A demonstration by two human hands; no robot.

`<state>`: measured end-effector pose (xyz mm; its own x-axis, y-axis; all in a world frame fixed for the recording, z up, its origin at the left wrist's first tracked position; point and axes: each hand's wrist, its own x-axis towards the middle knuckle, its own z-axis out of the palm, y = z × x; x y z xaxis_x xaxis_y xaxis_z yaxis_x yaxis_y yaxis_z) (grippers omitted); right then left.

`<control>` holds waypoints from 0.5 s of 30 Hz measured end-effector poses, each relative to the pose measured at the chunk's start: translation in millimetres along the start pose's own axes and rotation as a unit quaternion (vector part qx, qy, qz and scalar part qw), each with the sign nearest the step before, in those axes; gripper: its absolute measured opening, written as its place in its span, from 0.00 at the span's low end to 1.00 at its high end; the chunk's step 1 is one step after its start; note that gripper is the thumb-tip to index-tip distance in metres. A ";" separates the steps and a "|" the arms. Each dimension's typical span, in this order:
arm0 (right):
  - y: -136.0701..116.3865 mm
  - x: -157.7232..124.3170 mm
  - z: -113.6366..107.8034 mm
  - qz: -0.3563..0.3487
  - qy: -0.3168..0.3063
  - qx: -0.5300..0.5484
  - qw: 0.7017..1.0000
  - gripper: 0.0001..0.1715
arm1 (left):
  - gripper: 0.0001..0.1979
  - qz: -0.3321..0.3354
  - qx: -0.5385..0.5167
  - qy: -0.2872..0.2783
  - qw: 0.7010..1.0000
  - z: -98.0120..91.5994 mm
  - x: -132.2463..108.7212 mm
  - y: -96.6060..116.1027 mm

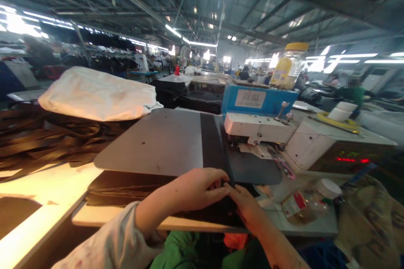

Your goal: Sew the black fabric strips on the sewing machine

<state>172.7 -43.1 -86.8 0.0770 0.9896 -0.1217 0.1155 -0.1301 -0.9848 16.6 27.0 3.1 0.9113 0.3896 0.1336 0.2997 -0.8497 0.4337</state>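
Observation:
My left hand (206, 189) reaches in from the left, its fingers curled and pinching at the near edge of a dark fabric piece (214, 145). Close beside it, my right hand (245, 204) has its thumb and fingers closed on the same edge, and the two hands nearly touch. The fabric lies along the right side of a flat grey plate (164, 138), just left of a sewing machine's white head (257, 128). Below the plate sits a stack of dark brown fabric pieces (123, 189). My fingers partly hide the gripped edge.
A blue box (243, 98) and a yellow-lidded jar (288, 67) stand behind the machine head. Small scissors (285, 166) lie right of it. A clear jar (306, 204) rests near the right edge. Brown strips (63, 134) and a white cloth bundle (97, 94) are at left.

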 end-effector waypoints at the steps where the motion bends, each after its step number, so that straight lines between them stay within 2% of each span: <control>1: 0.4 1.2 6.2 -0.031 0.002 -0.029 0.999 0.27 | 0.12 0.023 0.014 0.007 1.000 2.0 -0.5 6.9; 4: -3.4 -5.5 22.7 -0.115 -0.036 -0.154 0.981 0.21 | 0.11 0.109 0.114 0.039 0.987 12.9 -4.2 21.6; 7: -2.0 -24.8 25.8 -0.115 -0.132 -0.234 0.956 0.16 | 0.06 0.133 0.228 0.007 0.965 23.5 -20.4 26.2; 8: 1.6 -31.5 21.7 -0.106 -0.170 -0.272 0.941 0.16 | 0.05 0.117 0.261 -0.004 0.958 23.8 -28.5 24.5; 10: 13.0 -41.7 6.3 -0.082 -0.206 -0.358 0.907 0.17 | 0.03 0.048 0.311 -0.021 0.949 16.2 -48.2 15.2; 11: 19.9 -44.6 -3.7 -0.079 -0.205 -0.374 0.901 0.17 | 0.02 -0.002 0.328 -0.026 0.944 8.4 -59.8 7.4; 13: 33.3 -45.9 -24.1 -0.071 -0.166 -0.389 0.903 0.18 | 0.04 -0.104 0.346 -0.028 0.932 -11.9 -87.2 -13.2; 15: 44.3 -42.5 -39.9 -0.067 -0.159 -0.401 0.900 0.18 | 0.06 -0.197 0.339 0.035 0.919 -30.8 -119.8 -37.2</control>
<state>214.0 -93.3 -120.3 -0.2627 0.9511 -0.1627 0.7896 0.1150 -0.6027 -112.4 22.9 -1.6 0.6812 0.7159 0.1535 0.7312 -0.6546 -0.1920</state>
